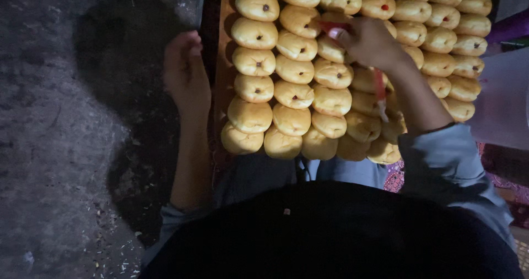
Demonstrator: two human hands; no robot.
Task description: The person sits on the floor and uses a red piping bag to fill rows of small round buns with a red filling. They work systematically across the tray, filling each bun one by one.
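Rows of golden buns (308,86) packed tight on a wooden tray (222,80), many with a dark or red dot on top. Likely soft, light, easily dented; best taken gently by the sides. Right hand (369,42) over the middle rows, closed around a thin red-tipped tool (379,86) touching a bun. Left hand (184,72) loosely curled at the tray's left edge, holding nothing visible.

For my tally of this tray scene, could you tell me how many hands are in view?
2. The left hand lies beside the tray, at its left edge. The right hand holds a red tool over the buns. No other hands show.
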